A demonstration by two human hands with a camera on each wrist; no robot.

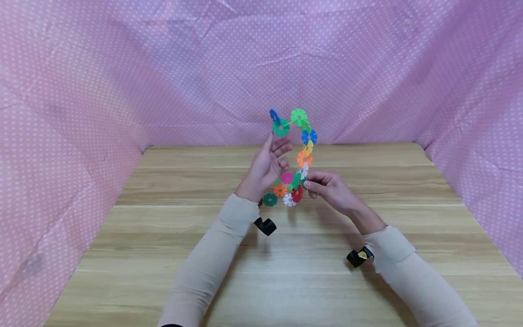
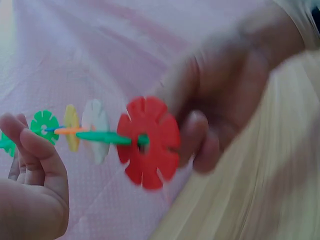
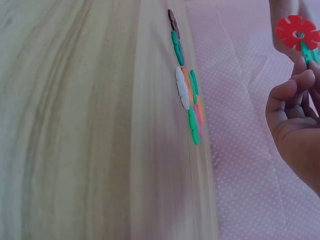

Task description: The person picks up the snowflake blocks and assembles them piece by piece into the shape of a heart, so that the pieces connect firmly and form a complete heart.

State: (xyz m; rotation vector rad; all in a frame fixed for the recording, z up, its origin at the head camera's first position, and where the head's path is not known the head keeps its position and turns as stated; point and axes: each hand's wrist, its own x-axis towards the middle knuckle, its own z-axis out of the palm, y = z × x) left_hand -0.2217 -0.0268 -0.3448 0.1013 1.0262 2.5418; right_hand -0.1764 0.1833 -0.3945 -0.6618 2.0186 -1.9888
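Observation:
A curved chain of slotted, flower-shaped plastic discs [image 1: 304, 159] in several colours is held up above the table. My right hand [image 1: 333, 193] pinches its lower part at a green disc, between thumb and fingers. Just beside that grip sits a red disc [image 2: 148, 143], large in the left wrist view. My left hand [image 1: 263, 165] is raised on the left of the chain, its thumb up and its fingers loosely spread. The thumb tip comes right under a green disc [image 1: 280, 128], to which a blue disc [image 1: 274, 116] is joined at the chain's upper end.
Loose discs lie on the wooden table [image 1: 196, 254] behind and below the chain, among them a pink disc [image 1: 287, 178], an orange disc [image 1: 280, 190], a dark green disc [image 1: 269, 200] and a white disc [image 3: 182, 88]. Pink dotted cloth [image 1: 229, 77] hangs round the table's back and sides.

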